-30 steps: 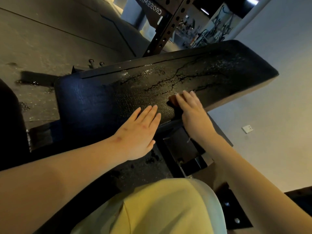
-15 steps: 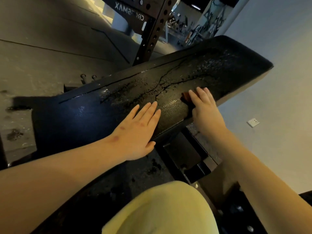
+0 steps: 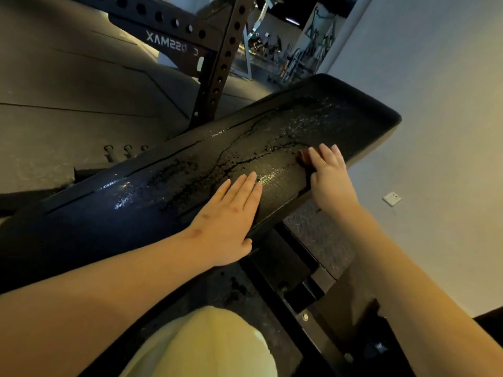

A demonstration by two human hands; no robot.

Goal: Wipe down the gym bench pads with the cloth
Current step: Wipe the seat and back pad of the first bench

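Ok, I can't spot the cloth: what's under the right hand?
A brown cloth corner peeks out beside the right hand, on the pad. The hand covers the rest.

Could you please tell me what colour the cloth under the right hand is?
The cloth looks reddish-brown, seen best in the head view.

Both forearms (image 3: pixel 109 284) are bare to the frame's edge. The left hand (image 3: pixel 228 219) carries a few small marks across its back and wrist. Pale yellow fabric (image 3: pixel 206 346) covers the knee at bottom centre.
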